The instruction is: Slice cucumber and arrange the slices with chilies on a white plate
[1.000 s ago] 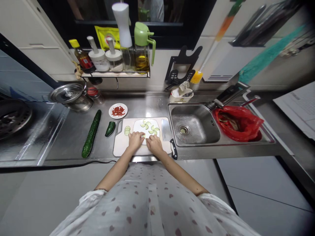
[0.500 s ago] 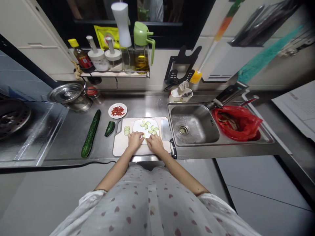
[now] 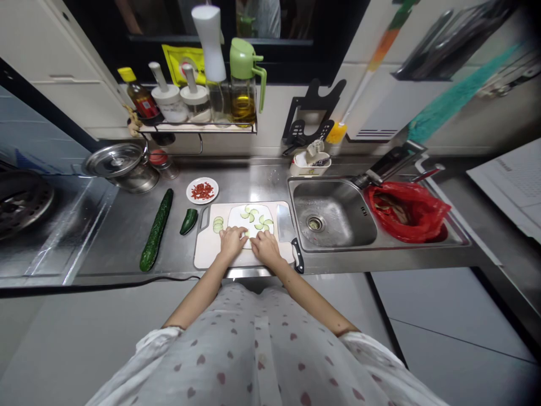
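Note:
A white cutting board (image 3: 207,251) lies on the steel counter, with a white plate (image 3: 236,217) on it carrying several pale cucumber slices (image 3: 256,219). More slices (image 3: 218,224) are stacked on the board left of the plate. My left hand (image 3: 232,242) and my right hand (image 3: 265,248) rest side by side at the plate's near edge, fingers curled and pinched together over a slice there; what each holds is too small to make out. A cleaver (image 3: 289,234) lies along the board's right edge, beside my right hand.
A whole cucumber (image 3: 156,230) and a cucumber end (image 3: 189,221) lie left of the board. A small dish of chopped red chili (image 3: 202,190) sits behind. The sink (image 3: 333,217) is to the right, with a red bag (image 3: 406,210). A lidded pot (image 3: 120,164) and a condiment shelf (image 3: 198,127) stand at the back.

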`<control>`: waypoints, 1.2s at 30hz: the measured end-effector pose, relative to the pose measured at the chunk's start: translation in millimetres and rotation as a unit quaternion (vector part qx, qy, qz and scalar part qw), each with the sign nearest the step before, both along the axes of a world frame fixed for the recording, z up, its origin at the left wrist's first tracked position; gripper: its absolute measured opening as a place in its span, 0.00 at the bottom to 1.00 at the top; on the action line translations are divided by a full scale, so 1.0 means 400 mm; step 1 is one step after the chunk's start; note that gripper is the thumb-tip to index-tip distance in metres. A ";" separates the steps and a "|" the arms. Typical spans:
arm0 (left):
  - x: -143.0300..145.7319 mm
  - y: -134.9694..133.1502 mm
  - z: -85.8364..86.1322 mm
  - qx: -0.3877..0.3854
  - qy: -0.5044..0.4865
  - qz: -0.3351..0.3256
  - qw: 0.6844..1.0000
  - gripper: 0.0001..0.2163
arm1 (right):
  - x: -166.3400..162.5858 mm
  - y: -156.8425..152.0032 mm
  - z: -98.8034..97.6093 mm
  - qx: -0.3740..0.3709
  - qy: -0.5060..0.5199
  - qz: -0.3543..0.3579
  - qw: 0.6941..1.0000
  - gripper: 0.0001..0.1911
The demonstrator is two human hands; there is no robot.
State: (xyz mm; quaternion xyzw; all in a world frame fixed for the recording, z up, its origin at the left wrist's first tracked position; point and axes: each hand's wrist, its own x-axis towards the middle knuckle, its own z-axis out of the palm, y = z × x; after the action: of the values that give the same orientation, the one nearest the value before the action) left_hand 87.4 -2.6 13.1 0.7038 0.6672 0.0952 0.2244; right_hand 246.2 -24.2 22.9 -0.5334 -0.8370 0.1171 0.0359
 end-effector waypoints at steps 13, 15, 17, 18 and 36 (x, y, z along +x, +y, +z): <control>0.003 0.004 0.002 -0.007 0.000 0.006 1.000 0.12 | -0.008 0.003 0.008 0.010 -0.024 0.012 1.000 0.15; 0.005 0.005 0.005 -0.011 0.005 0.005 1.000 0.13 | -0.011 0.007 0.011 0.010 -0.030 0.016 0.999 0.15; 0.008 0.005 0.008 -0.014 0.013 0.006 1.000 0.13 | -0.016 0.013 0.016 0.007 -0.035 0.020 0.999 0.14; 0.009 0.006 0.009 -0.016 0.018 0.008 1.000 0.13 | -0.019 0.017 0.018 0.005 -0.037 0.024 0.999 0.14; 0.007 -0.017 0.012 0.041 -0.110 0.152 0.981 0.10 | -0.010 0.041 0.033 -0.018 0.010 -0.034 0.999 0.15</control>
State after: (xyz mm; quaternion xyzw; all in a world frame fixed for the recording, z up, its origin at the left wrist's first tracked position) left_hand 90.2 -9.3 18.1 0.5881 0.7330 0.2322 0.2508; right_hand 242.1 -7.6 35.9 -0.5610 -0.8155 0.1367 0.0387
